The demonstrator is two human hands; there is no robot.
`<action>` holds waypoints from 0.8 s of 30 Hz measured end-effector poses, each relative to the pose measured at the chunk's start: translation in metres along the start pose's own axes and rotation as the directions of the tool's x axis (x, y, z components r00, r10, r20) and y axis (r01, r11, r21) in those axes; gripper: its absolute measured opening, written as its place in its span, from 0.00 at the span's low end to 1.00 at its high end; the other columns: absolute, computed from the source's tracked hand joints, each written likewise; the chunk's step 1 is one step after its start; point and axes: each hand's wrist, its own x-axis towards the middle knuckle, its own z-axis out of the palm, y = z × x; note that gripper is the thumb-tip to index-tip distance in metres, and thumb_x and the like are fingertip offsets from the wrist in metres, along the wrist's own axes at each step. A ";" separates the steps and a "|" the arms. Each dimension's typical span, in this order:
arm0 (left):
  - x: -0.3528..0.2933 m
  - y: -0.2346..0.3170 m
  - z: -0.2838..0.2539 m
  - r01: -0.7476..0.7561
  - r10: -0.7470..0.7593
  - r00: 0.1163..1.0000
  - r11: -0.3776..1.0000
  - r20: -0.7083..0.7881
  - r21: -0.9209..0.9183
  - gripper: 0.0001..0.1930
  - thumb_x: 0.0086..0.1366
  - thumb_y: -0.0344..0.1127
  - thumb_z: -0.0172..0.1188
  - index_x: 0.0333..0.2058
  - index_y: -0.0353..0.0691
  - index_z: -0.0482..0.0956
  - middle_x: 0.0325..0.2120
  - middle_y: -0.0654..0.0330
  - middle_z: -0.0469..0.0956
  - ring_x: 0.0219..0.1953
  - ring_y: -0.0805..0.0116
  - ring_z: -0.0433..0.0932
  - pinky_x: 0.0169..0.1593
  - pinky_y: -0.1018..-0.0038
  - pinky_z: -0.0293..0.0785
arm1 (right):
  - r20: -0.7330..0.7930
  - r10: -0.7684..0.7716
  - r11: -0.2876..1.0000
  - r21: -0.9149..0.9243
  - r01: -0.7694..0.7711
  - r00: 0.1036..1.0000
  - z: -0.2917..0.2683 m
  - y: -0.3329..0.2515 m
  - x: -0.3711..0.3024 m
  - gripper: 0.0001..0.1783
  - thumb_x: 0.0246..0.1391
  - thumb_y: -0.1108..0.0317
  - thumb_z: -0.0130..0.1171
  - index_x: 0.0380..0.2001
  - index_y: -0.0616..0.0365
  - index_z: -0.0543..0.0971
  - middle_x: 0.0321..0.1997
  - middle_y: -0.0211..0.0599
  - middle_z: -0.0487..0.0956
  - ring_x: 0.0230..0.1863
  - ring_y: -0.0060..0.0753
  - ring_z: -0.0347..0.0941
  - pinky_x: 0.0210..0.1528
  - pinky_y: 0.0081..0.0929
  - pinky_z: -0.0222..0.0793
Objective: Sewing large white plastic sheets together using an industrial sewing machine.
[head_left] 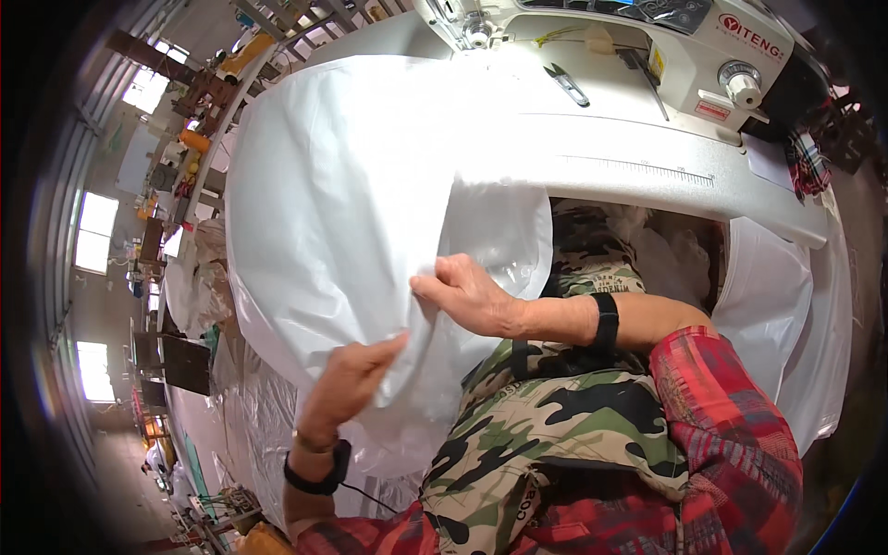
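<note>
A large white sheet of smooth, slightly shiny material [314,176] hangs from the sewing machine's bed toward my lap, with folds running down its middle. My right hand [472,294] pinches the sheet's edge between thumb and fingers, just left of my camouflage apron. Lower and to the left, my left hand [350,381] has its fingers closed on the sheet, forefinger and thumb toward the same edge. Its fingertips are partly hidden by the material. Up at the sewing head [476,32], bright light washes out the sheet's far end.
The white sewing machine [684,55] stands at the far right. Thread snips [566,85] and a dark slender tool [643,81] lie on its bed near a printed ruler scale. More white sheets [763,287] hang at the right. Clear crumpled plastic [264,416] lies at the left.
</note>
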 end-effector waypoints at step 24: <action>0.137 0.088 -0.030 -0.282 0.194 0.933 0.918 -0.303 -0.280 0.08 0.61 0.25 0.52 0.36 0.31 0.79 0.26 0.70 0.75 0.28 0.85 0.69 0.32 0.85 0.66 | 0.130 -0.772 -0.092 -0.991 0.093 0.622 -0.100 0.008 0.025 0.21 0.52 0.56 0.63 0.43 0.59 0.76 0.46 0.47 0.78 0.44 0.45 0.76 0.50 0.39 0.70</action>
